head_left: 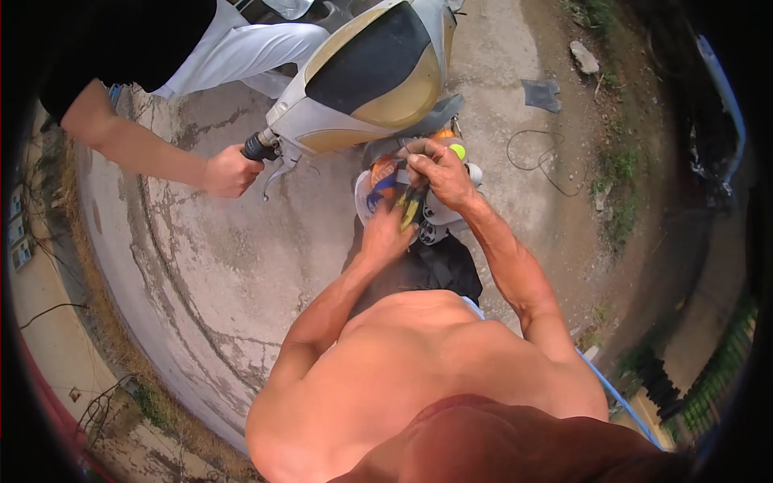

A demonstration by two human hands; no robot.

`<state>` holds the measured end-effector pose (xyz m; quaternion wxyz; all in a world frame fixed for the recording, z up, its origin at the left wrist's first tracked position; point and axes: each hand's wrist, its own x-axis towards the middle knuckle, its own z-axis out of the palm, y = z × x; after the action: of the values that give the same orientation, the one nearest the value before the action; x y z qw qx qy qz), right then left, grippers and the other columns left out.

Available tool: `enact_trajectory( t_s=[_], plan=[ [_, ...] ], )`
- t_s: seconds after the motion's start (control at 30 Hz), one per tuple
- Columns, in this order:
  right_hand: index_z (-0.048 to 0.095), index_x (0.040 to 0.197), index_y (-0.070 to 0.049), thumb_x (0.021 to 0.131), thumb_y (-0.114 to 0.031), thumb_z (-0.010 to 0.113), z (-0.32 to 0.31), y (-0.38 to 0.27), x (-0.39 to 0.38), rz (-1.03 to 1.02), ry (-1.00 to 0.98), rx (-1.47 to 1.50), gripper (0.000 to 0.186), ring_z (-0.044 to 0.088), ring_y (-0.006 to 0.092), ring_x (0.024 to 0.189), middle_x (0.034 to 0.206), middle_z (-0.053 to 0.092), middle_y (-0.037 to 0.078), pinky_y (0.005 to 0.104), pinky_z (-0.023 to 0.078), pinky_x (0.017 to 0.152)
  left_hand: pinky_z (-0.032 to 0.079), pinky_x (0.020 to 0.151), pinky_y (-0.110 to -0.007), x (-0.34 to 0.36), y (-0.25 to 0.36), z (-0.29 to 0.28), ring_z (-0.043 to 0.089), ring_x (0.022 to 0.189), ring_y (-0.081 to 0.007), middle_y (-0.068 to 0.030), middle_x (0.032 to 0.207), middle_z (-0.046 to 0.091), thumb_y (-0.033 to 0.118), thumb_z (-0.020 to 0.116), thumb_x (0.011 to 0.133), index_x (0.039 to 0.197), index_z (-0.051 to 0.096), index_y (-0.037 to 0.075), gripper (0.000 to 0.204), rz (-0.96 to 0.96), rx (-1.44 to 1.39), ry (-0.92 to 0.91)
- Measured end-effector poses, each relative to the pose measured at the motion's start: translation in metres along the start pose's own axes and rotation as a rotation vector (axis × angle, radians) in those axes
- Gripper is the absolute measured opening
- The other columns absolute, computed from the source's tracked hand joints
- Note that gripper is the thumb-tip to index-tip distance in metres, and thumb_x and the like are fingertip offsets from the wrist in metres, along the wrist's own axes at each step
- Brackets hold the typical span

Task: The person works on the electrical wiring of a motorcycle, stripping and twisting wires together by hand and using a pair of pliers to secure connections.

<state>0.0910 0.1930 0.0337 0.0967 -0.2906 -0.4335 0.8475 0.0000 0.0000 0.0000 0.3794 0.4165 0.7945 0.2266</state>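
A scooter's front, with a dark, gold and white panel [370,64], stands before me. Just below that panel, my left hand [388,233] is closed around a pliers-like tool with yellow-and-black handles [411,211]. My right hand [444,175] is above it and to the right, thumb and fingers pinched together; whatever they grip is too small to make out. Beside my hands are an orange part [384,171] and a blue piece [381,193], partly hidden by my fingers.
At the left, another person's hand [232,171] grips the scooter's black handlebar grip [259,146], with a brake lever [278,173] below. A thin wire loop [535,161], a flat grey scrap [541,95] and a stone [584,58] lie on the ground at right.
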Motion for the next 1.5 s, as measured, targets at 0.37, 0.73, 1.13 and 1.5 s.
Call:
enact_trajectory(
  t_s=[0.37,0.73,1.13,1.5],
  plan=[
    [0.066,0.118,0.005,0.106,-0.019,0.061,0.032,-0.003,-0.005,-0.089,0.034,-0.246,0.027,0.066,0.0112,0.073,0.085,0.071,0.006,0.0287,0.055,0.066,0.055,0.081,-0.039,0.038,-0.058,-0.051,0.069,0.09,-0.0257,-0.0112,0.106,0.071,0.023,0.072,0.096,0.117,0.072,-0.001,0.031,-0.226,-0.53,0.22],
    [0.07,0.113,0.006,0.105,-0.019,0.062,0.031,-0.007,-0.013,-0.073,0.017,-0.384,0.027,0.07,0.0131,0.076,0.086,0.075,0.008,0.0293,0.057,0.069,0.052,0.088,-0.04,0.126,-0.109,-0.055,0.067,0.099,-0.0215,-0.0046,0.102,0.07,0.032,0.064,0.106,0.122,0.068,0.009,0.029,-0.361,-1.479,0.19],
    [0.07,0.117,0.007,0.101,-0.022,0.066,0.078,0.008,0.019,-0.086,-0.012,-0.47,0.033,0.069,0.0129,0.084,0.091,0.074,0.009,0.0294,0.055,0.075,0.057,0.073,-0.033,0.002,-0.081,-0.082,0.066,0.076,-0.0166,-0.0065,0.089,0.07,0.019,0.066,0.106,0.113,0.07,-0.004,0.024,-0.288,-1.178,0.154],
    [0.073,0.112,0.004,0.091,-0.026,0.075,0.127,0.031,0.048,0.009,-0.119,-0.742,0.036,0.074,0.0253,0.095,0.102,0.077,0.018,0.0387,0.057,0.084,0.054,0.07,-0.032,-0.004,-0.087,-0.133,0.066,0.076,-0.0144,-0.007,0.084,0.072,0.024,0.06,0.108,0.102,0.072,-0.007,0.034,0.012,-0.487,-0.101]
  ],
)
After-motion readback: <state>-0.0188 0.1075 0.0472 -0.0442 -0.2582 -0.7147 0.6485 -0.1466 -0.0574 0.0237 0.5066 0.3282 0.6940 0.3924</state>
